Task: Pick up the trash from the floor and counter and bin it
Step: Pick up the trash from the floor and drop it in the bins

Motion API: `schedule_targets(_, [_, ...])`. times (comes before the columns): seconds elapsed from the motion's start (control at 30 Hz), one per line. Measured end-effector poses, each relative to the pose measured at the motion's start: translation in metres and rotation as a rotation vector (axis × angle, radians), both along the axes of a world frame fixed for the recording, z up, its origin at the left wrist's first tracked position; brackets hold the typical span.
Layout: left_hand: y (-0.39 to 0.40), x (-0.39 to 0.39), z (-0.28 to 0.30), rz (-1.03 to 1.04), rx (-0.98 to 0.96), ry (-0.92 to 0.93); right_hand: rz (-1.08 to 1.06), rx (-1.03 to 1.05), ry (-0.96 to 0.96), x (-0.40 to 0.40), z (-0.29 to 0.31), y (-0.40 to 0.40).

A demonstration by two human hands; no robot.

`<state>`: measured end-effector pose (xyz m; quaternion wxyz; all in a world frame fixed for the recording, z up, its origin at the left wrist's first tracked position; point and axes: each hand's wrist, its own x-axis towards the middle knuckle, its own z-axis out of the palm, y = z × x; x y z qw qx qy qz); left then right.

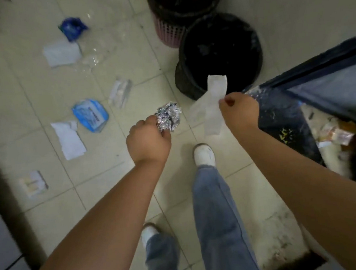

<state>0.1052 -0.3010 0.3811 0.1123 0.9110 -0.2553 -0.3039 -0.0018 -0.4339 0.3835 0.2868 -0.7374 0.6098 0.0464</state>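
Observation:
My left hand (148, 140) is closed around a crumpled ball of silver foil (169, 118), held above the tiled floor. My right hand (239, 110) pinches a long white paper strip (213, 101) that hangs over the near rim of a black-lined bin (219, 53). A second bin with a pink mesh wall (169, 33) stands behind it. Litter lies on the floor to the left: a blue wrapper (73, 28), a blue-and-white packet (90, 115), white paper sheets (62, 53) (70, 140), clear plastic (94, 58), a small wrapper (120, 93) and a pale card (33, 183).
A dark, paint-spattered counter or cabinet (287, 121) juts in from the right, with wrappers (334, 135) in its shadowed recess. A grey unit (1, 236) stands at the lower left. My legs in jeans and white shoes (204, 154) are on the tiles below my hands.

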Motion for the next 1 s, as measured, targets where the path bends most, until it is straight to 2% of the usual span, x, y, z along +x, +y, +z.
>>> schedule_targets(0.13, [-0.101,0.013,0.015,0.021,-0.037,-0.033,-0.034,-0.013,-0.052,0.006,0.017,-0.101])
schedule_targets(0.27, [-0.189,0.015,-0.004,0.015,0.009,-0.034,0.08,0.064,0.002,0.008,-0.008,-0.174])
schedule_targets(0.4, [-0.242,0.008,-0.039,-0.168,0.187,0.018,0.386,0.263,0.317,0.005,-0.053,-0.204])
schedule_targets(0.53, [-0.229,0.005,-0.053,-0.49,0.331,-0.042,0.605,0.228,0.466,0.002,-0.065,-0.191])
schedule_targets(0.63, [-0.201,0.014,-0.047,-0.604,0.378,-0.095,0.705,0.149,0.46,0.007,-0.06,-0.177])
schedule_targets(0.77, [-0.156,0.046,-0.029,-0.595,0.452,-0.149,0.744,0.091,0.365,0.031,-0.048,-0.147])
schedule_targets(1.0, [-0.053,0.117,-0.013,-0.42,0.514,-0.172,0.813,0.113,0.3,0.1,-0.042,-0.057])
